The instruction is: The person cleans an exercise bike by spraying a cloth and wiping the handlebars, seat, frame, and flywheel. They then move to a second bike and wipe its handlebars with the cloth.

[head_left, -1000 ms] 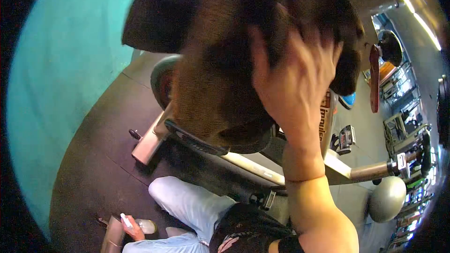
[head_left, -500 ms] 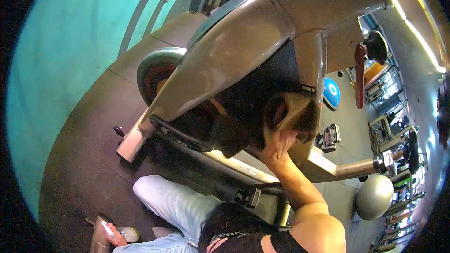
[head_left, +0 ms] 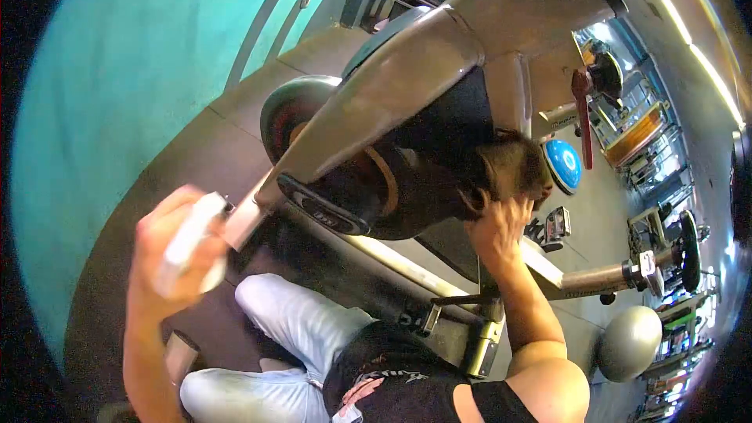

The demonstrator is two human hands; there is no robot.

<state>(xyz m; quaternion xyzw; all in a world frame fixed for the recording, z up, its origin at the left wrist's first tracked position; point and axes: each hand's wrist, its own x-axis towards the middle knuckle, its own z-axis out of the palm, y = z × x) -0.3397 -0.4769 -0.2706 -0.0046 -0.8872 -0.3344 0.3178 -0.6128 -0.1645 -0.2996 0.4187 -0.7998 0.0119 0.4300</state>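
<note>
Our left hand (head_left: pixel 149 254) grips a white plastic bottle (head_left: pixel 188 239) with swinging room toward the teal wall (head_left: pixel 102 110); our right hand (head_left: pixel 497 233) clutches a rumpled dark brown cloth (head_left: pixel 513 164) beside the glossy brown-grey machine frame (head_left: pixel 392 94). Loose folds could snag on its edges, and a careless inward swing might knock the bottle.

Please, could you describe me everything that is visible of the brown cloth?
The brown cloth looks like soft fabric, bunched into loose folds, lighter on top and nearly black in the creases. The right hand grips its lower side. It sits at the lower frame of the exercise bike, seemingly against it; blur hides its edges.
</note>
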